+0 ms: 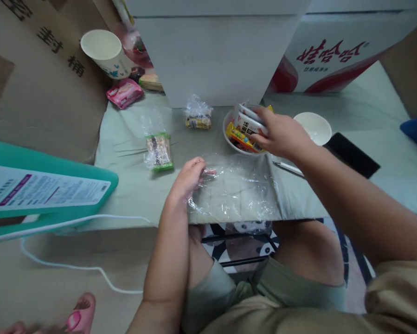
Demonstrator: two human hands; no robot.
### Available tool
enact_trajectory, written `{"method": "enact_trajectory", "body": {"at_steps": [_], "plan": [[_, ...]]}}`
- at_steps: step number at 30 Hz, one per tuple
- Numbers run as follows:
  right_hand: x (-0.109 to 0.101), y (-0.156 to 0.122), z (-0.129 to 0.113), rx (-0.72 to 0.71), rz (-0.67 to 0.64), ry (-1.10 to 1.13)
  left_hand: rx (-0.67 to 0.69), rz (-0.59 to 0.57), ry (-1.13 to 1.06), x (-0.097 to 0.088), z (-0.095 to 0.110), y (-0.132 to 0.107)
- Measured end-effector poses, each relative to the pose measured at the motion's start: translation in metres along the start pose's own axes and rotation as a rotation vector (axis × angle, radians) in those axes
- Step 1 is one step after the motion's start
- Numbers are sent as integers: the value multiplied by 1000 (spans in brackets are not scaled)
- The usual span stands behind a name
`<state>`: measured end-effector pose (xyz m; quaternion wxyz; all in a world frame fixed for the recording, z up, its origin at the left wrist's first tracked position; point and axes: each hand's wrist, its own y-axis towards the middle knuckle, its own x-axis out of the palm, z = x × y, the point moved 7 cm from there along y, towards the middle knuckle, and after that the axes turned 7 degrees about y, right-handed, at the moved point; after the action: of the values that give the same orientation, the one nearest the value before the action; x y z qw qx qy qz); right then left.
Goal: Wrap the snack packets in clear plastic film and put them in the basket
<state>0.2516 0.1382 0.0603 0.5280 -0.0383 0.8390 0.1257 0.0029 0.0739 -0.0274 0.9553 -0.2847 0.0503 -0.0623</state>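
Note:
My right hand [281, 133] is closed on white snack packets [247, 123] with dark printing, at a round white bowl [228, 140]. A yellow snack packet [242, 138] lies in the bowl under them. Spread on the table in front of me is a clear plastic bag [243, 190]. My left hand [187, 180] grips that bag by its left side, fingers curled and partly hidden. Left of this hand lies a clear-wrapped bundle of snacks with green ends [159, 152]. Another wrapped bundle [198, 116] sits behind, near the white box.
A tall white box [215, 55] stands at the back, a red-and-white carton [333, 60] to its right. A paper cup [104, 51] and pink packet [125, 93] are back left. On the right are a small white bowl [314, 127], a pen [289, 168] and a black flat object [354, 155].

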Motion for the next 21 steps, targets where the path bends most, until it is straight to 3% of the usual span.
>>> {"method": "enact_trajectory", "body": {"at_steps": [4,9,12,14,17,19,21], "plan": [[4,12,9,-67,-26,-91,-14,-8,16,-1,-2,4],[24,27,15,-142,-208,-121,6,-17,55,1,-1,6],[26,30,16,-123,-249,-100,13,-22,50,2,-1,7],[14,28,13,-125,-200,-72,17,-25,49,3,-1,7],[-19,9,0,-130,-28,-46,22,-27,56,4,0,6],[-35,-17,-8,-92,96,-16,28,-30,65,5,2,5],[-32,-55,-18,-61,137,56,39,-21,84,4,3,4]]}}
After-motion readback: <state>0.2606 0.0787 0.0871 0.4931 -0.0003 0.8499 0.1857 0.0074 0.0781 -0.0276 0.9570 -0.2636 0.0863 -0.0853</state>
